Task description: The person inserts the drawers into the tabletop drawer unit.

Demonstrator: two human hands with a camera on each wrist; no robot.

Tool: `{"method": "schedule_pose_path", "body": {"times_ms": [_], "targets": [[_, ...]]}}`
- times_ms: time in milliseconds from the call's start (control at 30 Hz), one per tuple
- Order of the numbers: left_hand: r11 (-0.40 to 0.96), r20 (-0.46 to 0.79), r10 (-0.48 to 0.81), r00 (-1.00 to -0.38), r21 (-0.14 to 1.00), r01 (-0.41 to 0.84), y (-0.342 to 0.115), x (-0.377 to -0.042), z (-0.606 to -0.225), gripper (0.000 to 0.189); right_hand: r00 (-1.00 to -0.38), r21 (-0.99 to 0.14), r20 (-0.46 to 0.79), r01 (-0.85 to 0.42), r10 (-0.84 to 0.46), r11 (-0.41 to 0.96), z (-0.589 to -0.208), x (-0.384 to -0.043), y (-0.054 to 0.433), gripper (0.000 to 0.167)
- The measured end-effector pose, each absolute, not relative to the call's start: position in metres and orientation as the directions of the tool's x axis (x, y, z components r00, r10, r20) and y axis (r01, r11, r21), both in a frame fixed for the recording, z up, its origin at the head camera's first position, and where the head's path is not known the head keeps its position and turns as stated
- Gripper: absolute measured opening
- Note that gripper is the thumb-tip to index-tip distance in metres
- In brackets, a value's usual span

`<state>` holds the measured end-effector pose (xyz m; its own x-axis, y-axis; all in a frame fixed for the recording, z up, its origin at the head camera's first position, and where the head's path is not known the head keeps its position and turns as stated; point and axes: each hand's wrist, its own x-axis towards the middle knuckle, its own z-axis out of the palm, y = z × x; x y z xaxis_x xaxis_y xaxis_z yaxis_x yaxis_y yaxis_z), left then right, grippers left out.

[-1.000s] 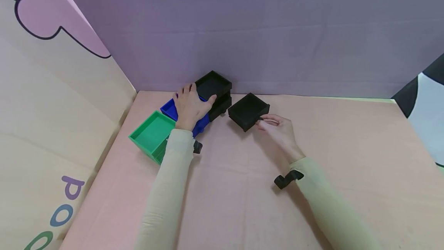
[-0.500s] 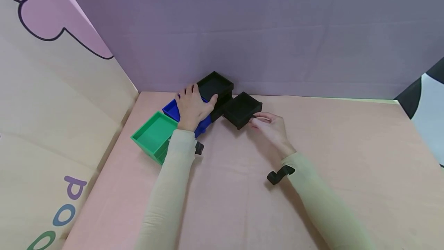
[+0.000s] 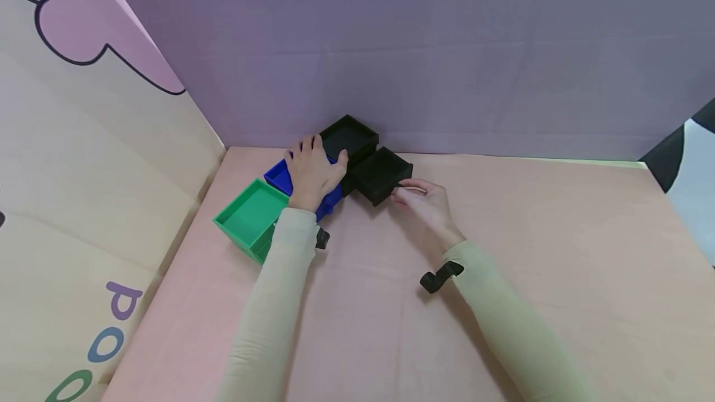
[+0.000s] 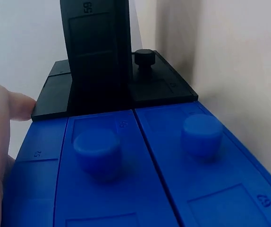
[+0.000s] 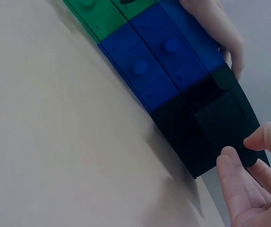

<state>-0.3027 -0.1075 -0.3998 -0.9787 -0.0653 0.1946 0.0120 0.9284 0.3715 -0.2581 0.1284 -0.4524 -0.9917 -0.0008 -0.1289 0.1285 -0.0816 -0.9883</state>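
A row of small drawer units runs across the table: a green unit (image 3: 251, 209), a blue unit (image 3: 277, 177) and a black unit (image 3: 349, 132). My right hand (image 3: 424, 206) pinches the knob of a black drawer (image 3: 382, 174). The drawer juts from the front of the black unit at its opening; how deep it sits is hard to see. My left hand (image 3: 313, 172) rests over the blue unit with spread fingers, its thumb towards the black unit. In the left wrist view, a black knob (image 4: 145, 57) marks the drawer beside the opening.
Two blue knobs (image 4: 97, 151) stick out from the blue drawer fronts. A grey-purple wall (image 3: 447, 79) stands close behind the units, and a pale printed wall (image 3: 112, 172) is at the left. The pink tabletop (image 3: 503, 216) spreads right and towards me.
My right hand has brought the black drawer leftwards, from apart on the right to the black unit's front. My left hand has stayed on the blue unit.
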Motion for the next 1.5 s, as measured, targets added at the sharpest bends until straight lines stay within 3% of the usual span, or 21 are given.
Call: {"method": "schedule_pose_path", "body": {"times_ms": [200, 567, 1500], "targets": [[0.944, 0.156, -0.055, -0.986, 0.330, 0.000, -0.109, -0.302, -0.399, 0.086, -0.991, -0.989, -0.135, 0.135, 0.004, -0.064, -0.457, -0.260, 0.123, 0.037], [0.932, 0.128, -0.067, -0.989, 0.362, -0.016, -0.108, -0.298, -0.397, 0.088, -0.989, -0.985, -0.145, 0.144, 0.007, -0.093, -0.459, -0.264, 0.122, 0.034], [0.916, 0.174, -0.088, -0.981, 0.402, -0.011, -0.110, -0.298, -0.401, 0.088, -0.992, -0.990, -0.125, 0.124, 0.007, -0.072, -0.459, -0.264, 0.115, 0.035]]}}
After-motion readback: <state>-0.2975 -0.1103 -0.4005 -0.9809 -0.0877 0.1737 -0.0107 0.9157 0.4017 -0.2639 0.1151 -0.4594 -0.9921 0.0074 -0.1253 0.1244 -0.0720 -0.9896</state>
